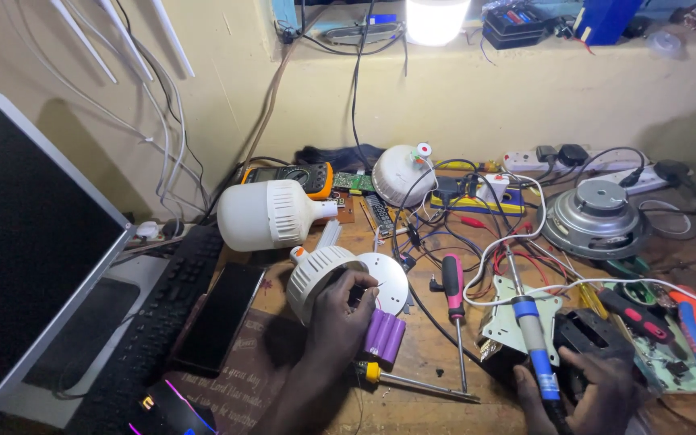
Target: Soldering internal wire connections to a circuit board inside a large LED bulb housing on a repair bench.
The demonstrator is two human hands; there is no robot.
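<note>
Centrally, a white ribbed plastic bulb housing [316, 274] is gripped by the left hand [340, 310]; a blue-handled soldering iron [535, 338] is clasped by the right hand [598, 395].

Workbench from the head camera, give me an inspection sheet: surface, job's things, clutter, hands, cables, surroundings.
Surface: wooden bench, crowded.
Job's things: opened white bulb housing with round white disc; purple battery pack beside it; blue-handled soldering iron.
Clutter: whole white bulb, multimeter, pink-handled screwdriver, yellow-handled screwdriver, speaker, phone.
Hands: left hand pinches something small at the housing; right hand grips the soldering iron.
Cables: white, red and black leads tangled mid-bench; power strip at the back.
Surroundings: dark monitor and keyboard at left; lit lamp on the wall ledge.
</note>
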